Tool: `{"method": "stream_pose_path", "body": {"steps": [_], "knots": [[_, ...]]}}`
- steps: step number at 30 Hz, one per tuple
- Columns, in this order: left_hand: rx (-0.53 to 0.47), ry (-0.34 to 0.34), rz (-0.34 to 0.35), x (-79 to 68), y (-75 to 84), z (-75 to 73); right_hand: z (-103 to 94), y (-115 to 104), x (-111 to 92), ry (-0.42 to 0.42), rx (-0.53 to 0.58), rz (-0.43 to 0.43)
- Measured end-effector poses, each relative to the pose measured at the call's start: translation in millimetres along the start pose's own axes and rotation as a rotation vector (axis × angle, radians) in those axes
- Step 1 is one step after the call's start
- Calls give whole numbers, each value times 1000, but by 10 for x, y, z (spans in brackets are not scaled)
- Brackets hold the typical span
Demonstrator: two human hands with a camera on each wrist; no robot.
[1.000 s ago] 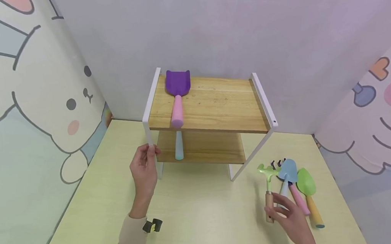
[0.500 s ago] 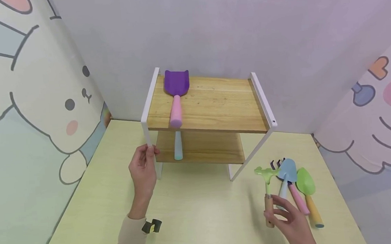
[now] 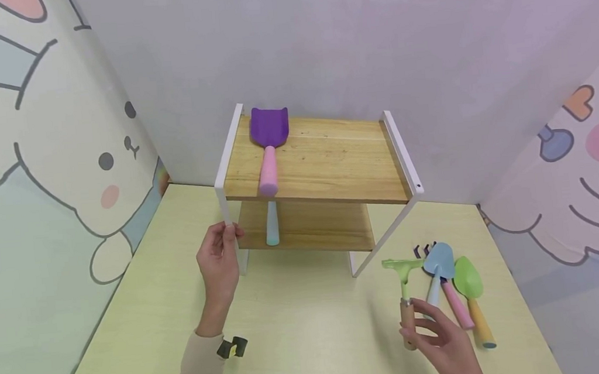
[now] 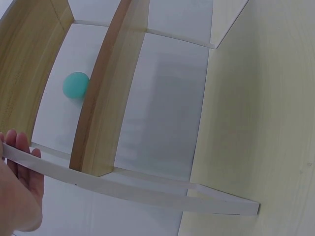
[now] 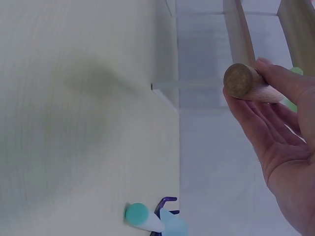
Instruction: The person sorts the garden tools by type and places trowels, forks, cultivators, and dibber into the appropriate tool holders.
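In the head view my left hand (image 3: pixel 219 261) pinches the front left white post of a two-tier wooden shelf (image 3: pixel 340 166). The left wrist view shows the fingers (image 4: pixel 22 150) curled around that post. My right hand (image 3: pixel 443 334) holds a small green hand hoe (image 3: pixel 403 267) by its wooden handle, raised above the table with the head upward. In the right wrist view the handle's end (image 5: pixel 239 80) sits between thumb and fingers. A purple shovel (image 3: pixel 269 127) with a pink handle lies on the top shelf. On the lower shelf, a tool's pale blue handle (image 3: pixel 272 224) sticks out; its head is hidden.
Right of the shelf on the table (image 3: pixel 301 339) lie a blue trowel (image 3: pixel 439 261), a green trowel (image 3: pixel 467 277) with a yellow handle, and a dark-pronged rake with a pink handle (image 3: pixel 456 304), partly under the blue trowel. Cartoon-printed walls (image 3: pixel 543 191) enclose the table.
My right hand has moved slightly left with the hand hoe, and the hoe's head has turned. My left hand keeps its grip on the post.
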State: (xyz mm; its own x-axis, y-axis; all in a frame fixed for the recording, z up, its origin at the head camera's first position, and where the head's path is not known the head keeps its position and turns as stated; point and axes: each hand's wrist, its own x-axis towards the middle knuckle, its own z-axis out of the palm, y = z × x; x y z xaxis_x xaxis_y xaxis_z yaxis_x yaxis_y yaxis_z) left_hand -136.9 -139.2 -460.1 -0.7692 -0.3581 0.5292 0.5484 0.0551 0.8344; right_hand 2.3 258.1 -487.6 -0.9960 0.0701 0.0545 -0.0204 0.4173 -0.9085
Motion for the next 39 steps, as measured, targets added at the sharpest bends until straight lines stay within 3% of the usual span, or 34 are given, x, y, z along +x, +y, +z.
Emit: {"method": "stream_pose_path", "body": {"steps": [14, 26, 39], "knots": [[-4, -1, -7, -5, -2, -1, 104, -159, 32, -37, -72, -223], [-17, -6, -19, -2, -18, 1, 217, -282, 160, -81, -116, -333], [1, 6, -25, -14, -15, -9, 361, -428, 316, -157, -39, -353]]}}
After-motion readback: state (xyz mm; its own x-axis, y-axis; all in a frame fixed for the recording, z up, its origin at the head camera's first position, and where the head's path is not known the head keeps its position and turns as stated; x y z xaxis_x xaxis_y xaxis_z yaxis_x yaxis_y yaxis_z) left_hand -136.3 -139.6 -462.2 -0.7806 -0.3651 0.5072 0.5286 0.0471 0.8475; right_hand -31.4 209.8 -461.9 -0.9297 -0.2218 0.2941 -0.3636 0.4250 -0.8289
